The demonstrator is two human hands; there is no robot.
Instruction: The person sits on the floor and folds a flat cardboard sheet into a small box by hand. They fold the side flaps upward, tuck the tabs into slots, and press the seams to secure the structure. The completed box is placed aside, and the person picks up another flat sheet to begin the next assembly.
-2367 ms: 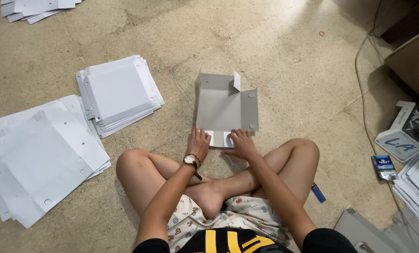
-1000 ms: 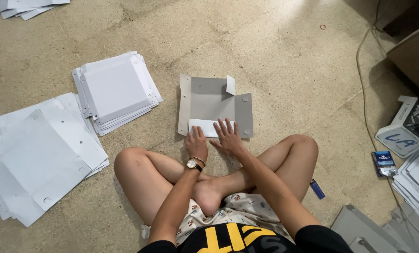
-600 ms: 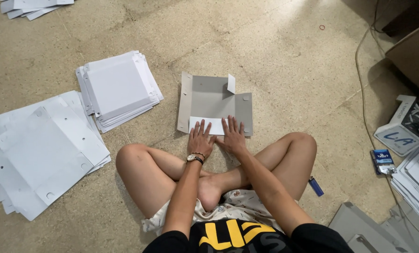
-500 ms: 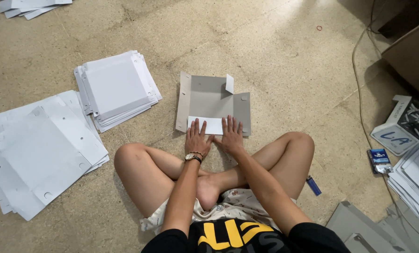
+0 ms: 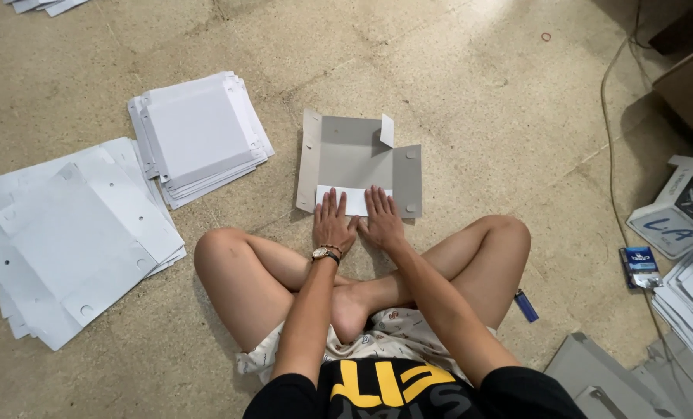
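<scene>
The grey cardboard blank [image 5: 358,172] lies flat on the concrete floor [image 5: 455,85] directly ahead of the person's crossed legs, its grey inner face up; its long axis runs left to right across the view, so it sits square to both arms. The near white flap [image 5: 354,200] is folded over onto the panel, and it lies straight under the fingers; both hands reach it equally, side by side and almost touching.

The left hand [image 5: 332,223], with a wristwatch [image 5: 325,253] just behind it, rests palm down on the left part of that flap, fingers straight and held close together, pointing away from the body; the right hand [image 5: 381,219] does the same on the right part, its fingers slightly fanned; neither pinches anything. 1 small tab [image 5: 387,130] stands up at the far edge of the blank; the left side flap [image 5: 309,159] lies open.

2 stacks of white blanks lie toward the left: the nearer stack [image 5: 199,136] just beyond the left knee, the larger stack [image 5: 75,233] further left. A blue lighter [image 5: 525,306] lies by the right knee.
</scene>
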